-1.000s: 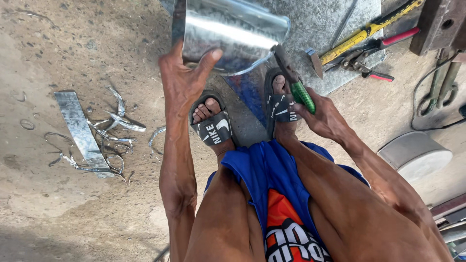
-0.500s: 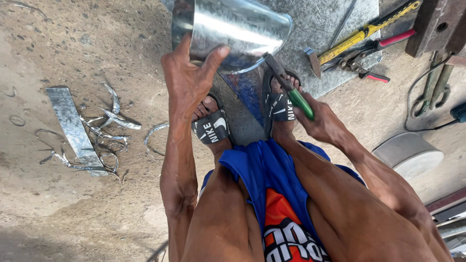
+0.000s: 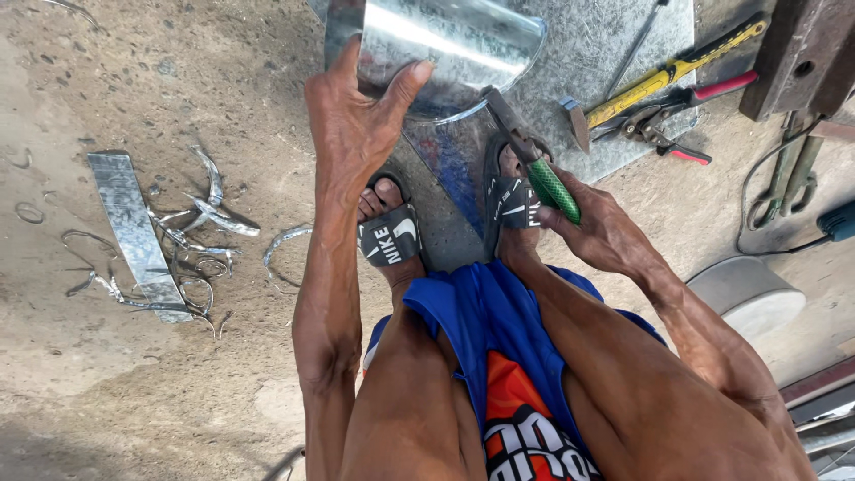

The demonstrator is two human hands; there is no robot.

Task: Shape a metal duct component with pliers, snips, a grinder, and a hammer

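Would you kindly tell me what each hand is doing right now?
Left hand: closed on the curved metal sheet.
Right hand: closed on the green-handled snips.

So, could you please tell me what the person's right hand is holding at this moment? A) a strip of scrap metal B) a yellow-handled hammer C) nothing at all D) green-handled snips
D: the right hand grips the green-handled snips, their blades at the edge of the curved metal sheet that the left hand steadies.
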